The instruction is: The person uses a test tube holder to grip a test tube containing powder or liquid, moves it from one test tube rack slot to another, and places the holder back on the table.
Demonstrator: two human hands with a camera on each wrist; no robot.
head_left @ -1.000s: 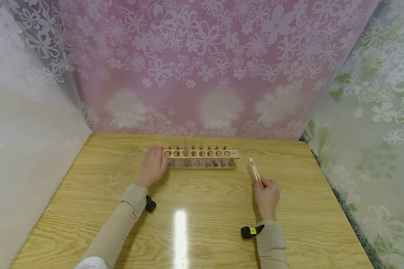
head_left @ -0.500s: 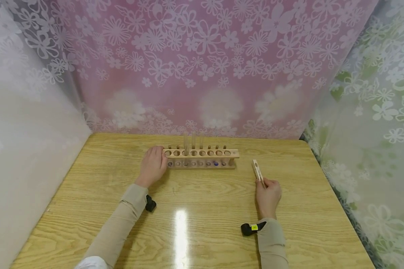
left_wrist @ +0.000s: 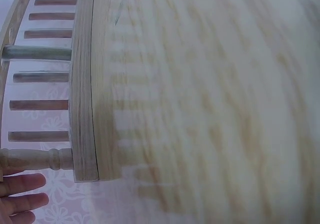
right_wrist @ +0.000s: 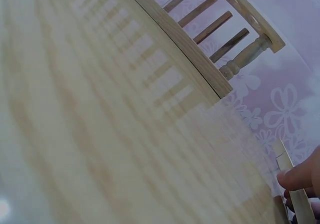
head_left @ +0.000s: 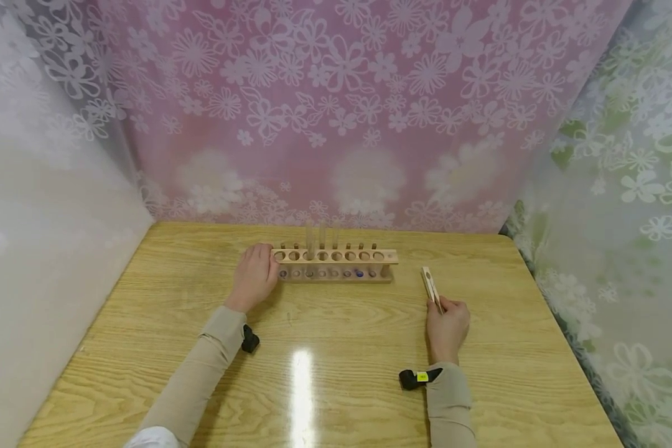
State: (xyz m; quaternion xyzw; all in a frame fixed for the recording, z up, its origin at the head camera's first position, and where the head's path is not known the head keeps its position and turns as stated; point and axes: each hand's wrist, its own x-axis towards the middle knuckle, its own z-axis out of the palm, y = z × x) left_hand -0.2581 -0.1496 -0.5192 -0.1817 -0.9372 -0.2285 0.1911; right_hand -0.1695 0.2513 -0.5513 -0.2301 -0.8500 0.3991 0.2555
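Observation:
A wooden test tube rack stands upright at the back of the table, with a row of holes and short pegs behind them. Clear test tubes rise near its middle; one stands in a hole. My left hand grips the rack's left end, its fingers showing beside the turned end post. To the right of the rack, my right hand pinches a wooden test tube clamp that points away from me. The right wrist view shows the clamp only partly, under the thumb.
The wood-grain table carries a bright light reflection in front. A pink flowered curtain hangs behind the table, with pale curtains on both sides. A blue spot shows on the rack's lower board.
My right hand has shifted slightly to the right with the clamp, whose tip has swung a little right and nearer. My left hand and the rack have stayed put.

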